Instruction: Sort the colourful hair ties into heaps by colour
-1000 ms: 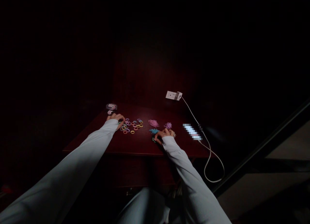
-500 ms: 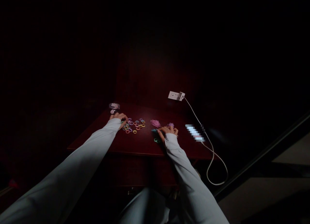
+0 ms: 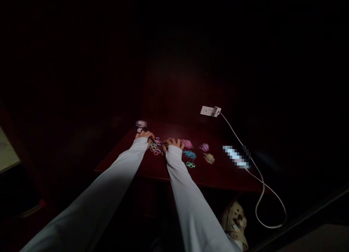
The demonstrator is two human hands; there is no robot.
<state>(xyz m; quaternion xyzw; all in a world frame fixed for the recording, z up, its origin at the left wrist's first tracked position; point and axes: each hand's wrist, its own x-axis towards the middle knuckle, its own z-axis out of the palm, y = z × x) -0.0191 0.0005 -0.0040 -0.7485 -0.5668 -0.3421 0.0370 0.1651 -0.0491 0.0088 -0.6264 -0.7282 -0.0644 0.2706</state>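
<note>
Several coloured rings (image 3: 155,149) lie loosely on the dark red table (image 3: 152,170). At their left edge rests my left hand (image 3: 144,135), its fingers curled down; whether it pinches a ring is too small to tell. My right hand (image 3: 173,143) is over the right part of the rings, fingers spread and pointing down, with nothing visible in it. Beside it on the right are a pink pile (image 3: 187,143), a blue pile (image 3: 189,155) and a few green rings (image 3: 190,165). Farther right lie a purple pile (image 3: 204,147) and a beige pile (image 3: 209,158).
A round clear container (image 3: 141,124) stands at the table's back left. On the right lies a bright, pixelated device (image 3: 236,157) with a white cable (image 3: 260,175) running to a wall socket (image 3: 210,111). A beige clog (image 3: 235,223) is below the table.
My right hand has moved left from the small piles to the loose rings, uncovering the blue, purple and beige piles. The view has shifted, and my left hand stays by the rings.
</note>
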